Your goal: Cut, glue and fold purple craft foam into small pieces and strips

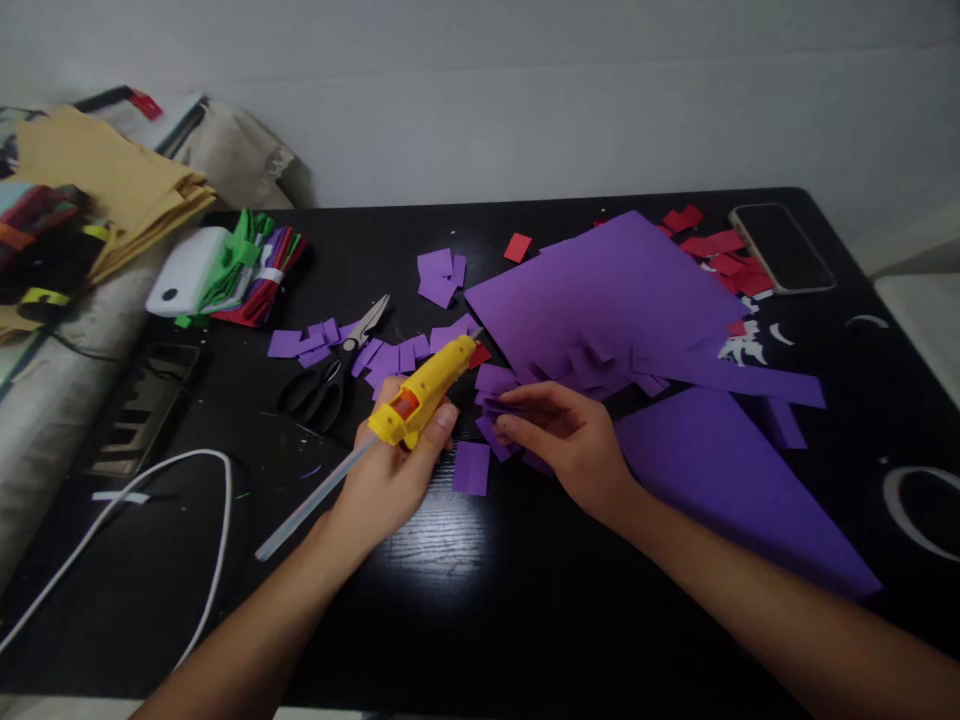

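Glue gun (433, 382) yellow w/ orange-red bit in its side, glue stick (309, 506) translucent whitish-grey; paper squares (471, 470) & big sheets (600, 285) all plain purple, other scraps (716, 243) red. Scissors (350, 345): blk handles, grey blades. Table (480, 640) blk w/ faint wood grain, cable (226, 500) white, phone (784, 245) blk w/ pale rim, strip bundles (234, 268) green, red & purple, paper stack (105, 165) tan, wall (525, 110) grey.

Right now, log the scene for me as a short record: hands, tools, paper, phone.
left hand: holds yellow glue gun
right hand: at small purple pieces; grip unclear
scissors: on black table, left of glue gun
large purple sheet: beyond right hand
phone: far right, screen dark
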`<action>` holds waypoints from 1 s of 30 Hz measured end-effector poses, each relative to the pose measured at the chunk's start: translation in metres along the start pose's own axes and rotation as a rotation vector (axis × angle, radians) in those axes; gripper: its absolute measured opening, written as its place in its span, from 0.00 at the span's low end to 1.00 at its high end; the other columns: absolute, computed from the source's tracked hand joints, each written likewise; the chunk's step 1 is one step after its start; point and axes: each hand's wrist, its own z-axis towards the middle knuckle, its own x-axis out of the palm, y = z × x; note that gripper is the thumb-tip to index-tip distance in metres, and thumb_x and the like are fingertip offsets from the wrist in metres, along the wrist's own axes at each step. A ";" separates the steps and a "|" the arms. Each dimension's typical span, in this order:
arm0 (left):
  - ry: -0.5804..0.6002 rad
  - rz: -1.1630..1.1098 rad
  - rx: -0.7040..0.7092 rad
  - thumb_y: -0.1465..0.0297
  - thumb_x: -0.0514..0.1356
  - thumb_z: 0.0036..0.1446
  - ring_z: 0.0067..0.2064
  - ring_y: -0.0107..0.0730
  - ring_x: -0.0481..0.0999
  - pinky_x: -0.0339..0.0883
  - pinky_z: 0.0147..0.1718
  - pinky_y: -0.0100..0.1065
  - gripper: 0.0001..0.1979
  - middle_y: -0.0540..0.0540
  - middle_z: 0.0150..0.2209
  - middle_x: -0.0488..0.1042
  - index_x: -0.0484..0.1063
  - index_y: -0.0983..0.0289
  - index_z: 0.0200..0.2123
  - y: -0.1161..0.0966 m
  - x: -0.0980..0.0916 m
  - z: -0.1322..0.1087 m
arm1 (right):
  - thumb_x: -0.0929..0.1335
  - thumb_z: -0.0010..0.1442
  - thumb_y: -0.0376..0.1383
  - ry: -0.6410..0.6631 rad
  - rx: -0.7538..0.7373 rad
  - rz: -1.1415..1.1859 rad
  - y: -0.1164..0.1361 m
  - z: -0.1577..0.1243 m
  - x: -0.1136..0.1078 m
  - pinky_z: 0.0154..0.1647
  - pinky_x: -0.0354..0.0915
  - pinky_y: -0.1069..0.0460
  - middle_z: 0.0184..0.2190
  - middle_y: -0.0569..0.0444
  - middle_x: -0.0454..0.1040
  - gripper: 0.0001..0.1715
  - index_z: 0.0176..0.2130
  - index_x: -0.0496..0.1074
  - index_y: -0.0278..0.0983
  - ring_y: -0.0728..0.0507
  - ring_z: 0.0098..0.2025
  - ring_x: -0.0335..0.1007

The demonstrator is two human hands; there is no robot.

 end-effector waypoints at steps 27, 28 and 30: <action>0.071 0.428 0.305 0.67 0.60 0.63 0.30 0.31 0.72 0.65 0.29 0.32 0.05 0.51 0.32 0.72 0.73 0.62 0.35 -0.005 -0.013 -0.002 | 0.77 0.55 0.41 -0.145 -0.039 0.041 0.004 0.015 -0.014 0.46 0.79 0.45 0.35 0.54 0.81 0.13 0.39 0.77 0.38 0.43 0.39 0.81; 0.066 0.435 0.294 0.67 0.60 0.63 0.29 0.30 0.72 0.64 0.28 0.32 0.05 0.51 0.31 0.72 0.73 0.62 0.35 -0.005 -0.012 -0.002 | 0.77 0.55 0.41 -0.145 -0.038 0.038 0.004 0.015 -0.014 0.45 0.79 0.45 0.35 0.54 0.81 0.13 0.39 0.77 0.38 0.43 0.39 0.81; 0.063 0.443 0.269 0.65 0.60 0.63 0.27 0.29 0.70 0.63 0.27 0.32 0.07 0.51 0.30 0.71 0.72 0.62 0.34 -0.004 -0.013 -0.002 | 0.77 0.55 0.41 -0.144 -0.039 0.032 0.005 0.015 -0.013 0.45 0.79 0.45 0.34 0.54 0.81 0.13 0.39 0.77 0.38 0.43 0.39 0.81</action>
